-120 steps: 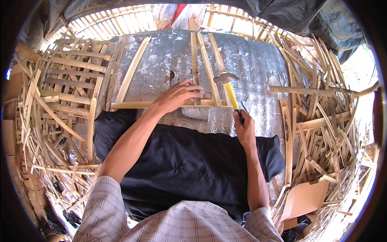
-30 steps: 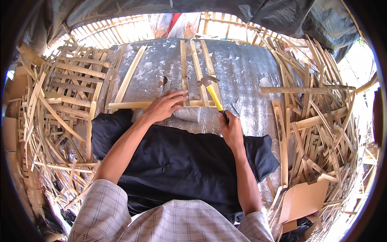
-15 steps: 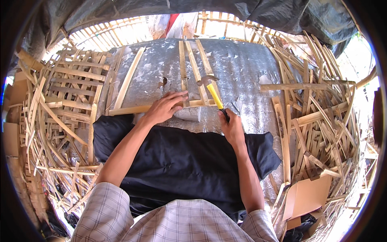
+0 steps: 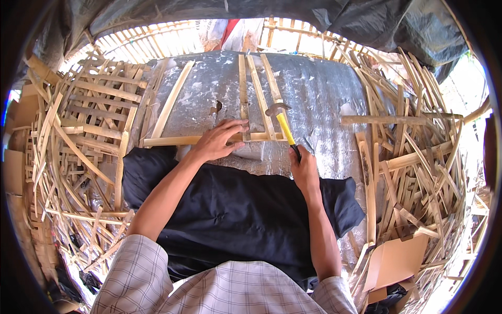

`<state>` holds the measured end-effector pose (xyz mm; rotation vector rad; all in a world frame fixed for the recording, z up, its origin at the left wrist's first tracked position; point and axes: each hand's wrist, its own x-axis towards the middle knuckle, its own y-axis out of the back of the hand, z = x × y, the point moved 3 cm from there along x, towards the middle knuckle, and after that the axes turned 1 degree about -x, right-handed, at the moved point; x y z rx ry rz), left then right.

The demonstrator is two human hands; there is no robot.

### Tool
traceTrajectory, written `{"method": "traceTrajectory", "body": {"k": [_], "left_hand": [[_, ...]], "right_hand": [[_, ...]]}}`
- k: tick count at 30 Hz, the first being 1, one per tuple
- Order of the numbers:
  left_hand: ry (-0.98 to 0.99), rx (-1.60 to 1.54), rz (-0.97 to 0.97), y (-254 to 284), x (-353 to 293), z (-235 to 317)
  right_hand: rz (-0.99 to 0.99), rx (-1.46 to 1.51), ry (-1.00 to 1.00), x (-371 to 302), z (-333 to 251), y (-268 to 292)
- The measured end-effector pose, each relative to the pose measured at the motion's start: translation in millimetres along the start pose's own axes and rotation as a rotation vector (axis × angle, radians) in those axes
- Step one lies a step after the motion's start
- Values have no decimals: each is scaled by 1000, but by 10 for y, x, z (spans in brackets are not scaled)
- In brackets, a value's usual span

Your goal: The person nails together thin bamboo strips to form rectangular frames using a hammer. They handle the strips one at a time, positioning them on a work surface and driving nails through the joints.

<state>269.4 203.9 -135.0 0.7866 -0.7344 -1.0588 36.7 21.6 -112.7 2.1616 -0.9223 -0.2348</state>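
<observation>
As we look down from the head view, we list the items from left to right.

Left pile: we see finished bamboo lattice frames stacked at the left, with loose strips scattered below them.
Dark cloth: a black cloth lies across our lap, touching the near edge of the worktop.
Worktop: a grey, silvery sheeted worktop carries the piece in hand.
Bamboo frame: a frame of pale bamboo slats lies flat on the worktop, one long slat running crosswise near us and several slats running away from us across it.
Left hand: our left hand lies palm down on the crosswise slat, fingers spread and pressing on the joint where the upright slats meet it.
Hammer: a hammer with a yellow handle has its metal head over the upright slats, just right of the left hand's fingertips; whether the head touches the wood we cannot tell.
Right hand: our right hand is wrapped tight around the dark lower end of the hammer handle.
Right pile: a heap of loose bamboo offcuts lies at the right of the worktop.
Cardboard: a brown cardboard piece lies at the lower right, beside the heap.
</observation>
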Motion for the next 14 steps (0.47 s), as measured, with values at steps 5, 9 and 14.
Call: {"method": "traceTrajectory", "body": {"k": [5, 9, 14], "left_hand": [[-29, -7, 45, -24, 4, -29], [-41, 7, 62, -41, 4, -35], [-41, 10, 66, -49, 25, -23]], "right_hand": [[-47, -156, 10, 29, -31, -80], [-83, -329, 56, 62, -113, -179], [-93, -447, 18, 230, -110, -292]]}}
